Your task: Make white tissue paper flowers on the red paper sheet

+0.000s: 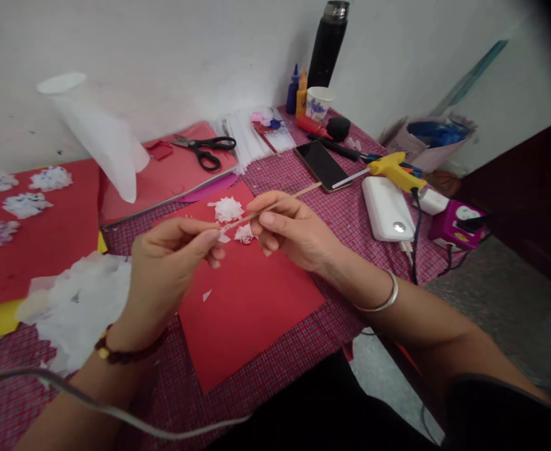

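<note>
My right hand (292,228) is closed around a thin wooden stick (307,189), which slants from its left tip up to the right. At that left tip the thumb and fingers of my left hand (175,257) pinch a small piece of white paper (223,237); whether they also grip the stick is hard to see. Both hands are above a red paper sheet (252,313). On its far part lie a fringed white paper tuft (228,210) and a smaller tuft (244,234), partly behind my right fingers. A white triangular scrap (207,295) rests nearer me.
White paper sheets (82,307) lie left, below red paper (45,263) bearing several blue-specked paper flowers. Scissors (205,147) rest on a red folder (163,181). A phone (322,164), yellow glue gun (392,169), power bank (387,210) and purple socket (456,225) stand right. A cable (116,413) crosses the foreground.
</note>
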Demonstrator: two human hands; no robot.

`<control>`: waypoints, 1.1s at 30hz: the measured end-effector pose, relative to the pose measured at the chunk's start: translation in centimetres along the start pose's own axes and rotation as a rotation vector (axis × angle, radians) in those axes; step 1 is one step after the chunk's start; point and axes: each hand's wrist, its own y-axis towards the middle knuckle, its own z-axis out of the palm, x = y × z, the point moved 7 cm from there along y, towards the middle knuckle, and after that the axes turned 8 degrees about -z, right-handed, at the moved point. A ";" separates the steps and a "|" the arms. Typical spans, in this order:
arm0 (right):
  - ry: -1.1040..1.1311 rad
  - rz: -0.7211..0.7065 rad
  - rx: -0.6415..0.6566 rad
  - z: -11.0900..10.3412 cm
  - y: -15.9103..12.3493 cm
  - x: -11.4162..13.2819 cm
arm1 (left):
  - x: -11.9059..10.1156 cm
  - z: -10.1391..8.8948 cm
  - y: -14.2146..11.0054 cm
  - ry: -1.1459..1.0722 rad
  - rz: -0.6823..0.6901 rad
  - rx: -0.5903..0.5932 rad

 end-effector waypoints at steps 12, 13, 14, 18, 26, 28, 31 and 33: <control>0.139 0.262 -0.167 -0.7 -0.6 -2.6 | -1.2 0.4 -1.5 0.439 0.314 0.050; 0.154 0.287 -0.164 -0.7 -0.7 -3.0 | -1.0 0.2 -1.5 0.463 0.325 0.051; 0.148 0.288 -0.164 -0.8 -0.7 -3.2 | -0.7 -0.1 -1.5 0.477 0.319 0.054; 0.060 0.162 -0.162 -1.3 -0.2 -2.4 | -0.1 0.3 -1.5 0.498 0.304 0.058; -0.010 0.108 -0.152 -3.2 1.0 -1.1 | 0.1 2.2 2.0 0.159 -0.002 0.207; -0.043 0.137 -0.217 -4.9 1.2 -1.5 | 0.3 2.6 3.3 0.371 0.092 0.278; -0.145 0.221 -0.224 -6.7 1.4 -2.4 | 1.5 3.3 4.3 0.693 0.255 0.409; -0.206 0.260 -0.212 -7.3 1.4 -2.7 | 2.6 3.7 4.5 0.789 0.305 0.486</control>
